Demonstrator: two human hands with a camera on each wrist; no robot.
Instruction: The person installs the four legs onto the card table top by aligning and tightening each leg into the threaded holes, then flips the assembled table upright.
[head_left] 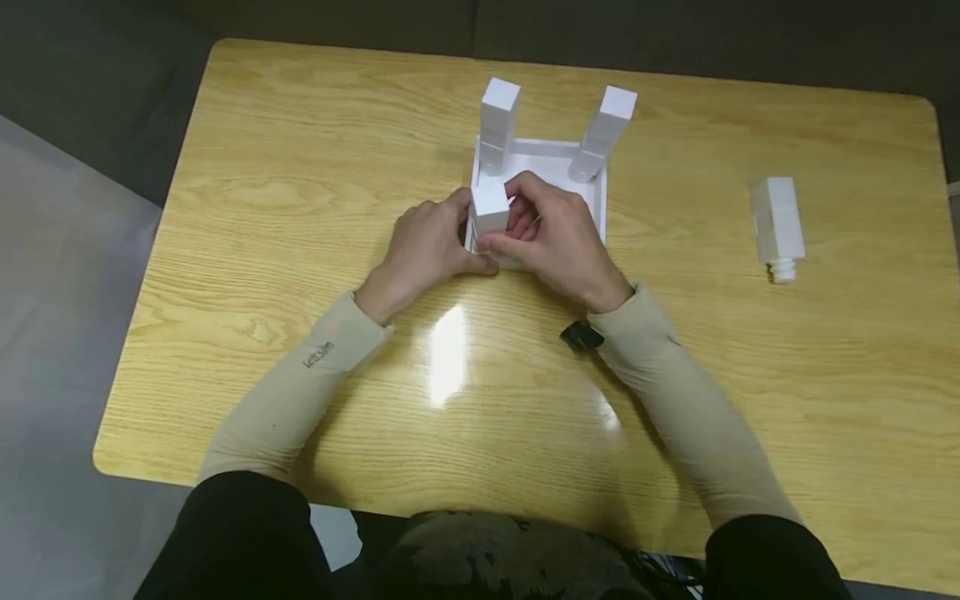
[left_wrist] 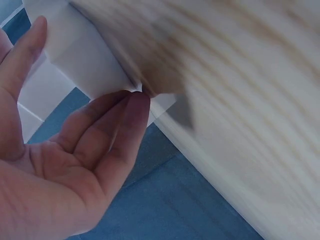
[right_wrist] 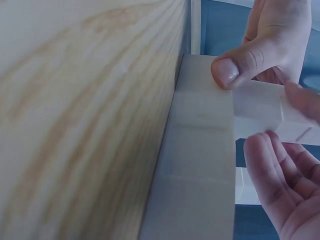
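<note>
Leg (head_left: pixel 490 208), plain white square post, upright, pinched by L hand (head_left: pixel 427 246) & R hand (head_left: pixel 558 237).

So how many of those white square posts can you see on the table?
4. Two stand upright at the white tray's far corners: far-left post, far-right post. Both hands grip a near-left post. A loose post lies at right.

Blocks and tray at mid-worktop

A tray (head_left: pixel 597 204) sits at the centre of the worktop (head_left: pixel 300 208). Two upright blocks (head_left: pixel 498 125) (head_left: pixel 604 133) stand at its far corners, a third (head_left: pixel 490 210) at its near left corner. A fourth block (head_left: pixel 777 223) lies well apart, right.
</note>
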